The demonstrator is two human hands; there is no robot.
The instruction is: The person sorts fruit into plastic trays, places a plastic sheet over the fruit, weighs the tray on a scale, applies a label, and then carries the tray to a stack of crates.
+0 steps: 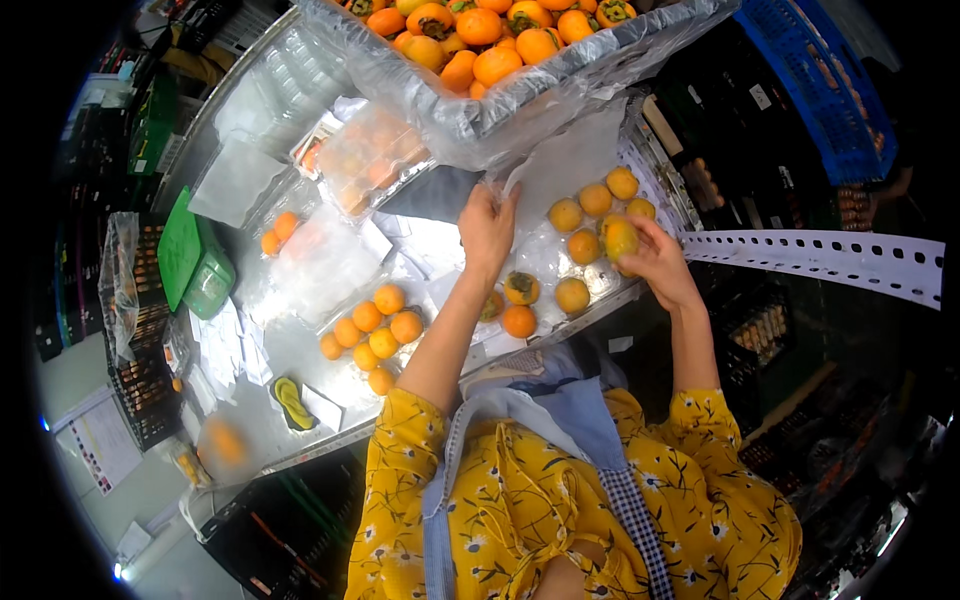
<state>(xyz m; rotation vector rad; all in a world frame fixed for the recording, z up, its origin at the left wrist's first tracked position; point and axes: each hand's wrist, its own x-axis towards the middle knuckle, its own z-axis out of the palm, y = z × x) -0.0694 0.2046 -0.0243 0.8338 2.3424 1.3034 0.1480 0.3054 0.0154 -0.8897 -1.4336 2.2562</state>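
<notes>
My right hand (661, 261) grips a yellow-orange persimmon (619, 237) above a clear plastic tray (536, 251). Several persimmons (595, 199) sit in the tray's far right part, and one persimmon (572, 295) lies near its front edge. With fingertips and thumb, my left hand (487, 229) pinches the edge of a translucent plastic sheet (574, 154); whether this is the tray's lid cannot be told. Just right of my left forearm are a persimmon with its leafy calyx up (521, 287) and a deeper orange persimmon (519, 321); another is partly hidden by the arm.
A film-lined crate (480, 124) heaped with persimmons stands at the back. On the metal table (289, 352) are another group of persimmons (367, 316), a closed clear pack (367, 154), paper slips (229, 345) and a green-lidded tub (210, 277). A perforated white strip (817, 259) juts out right.
</notes>
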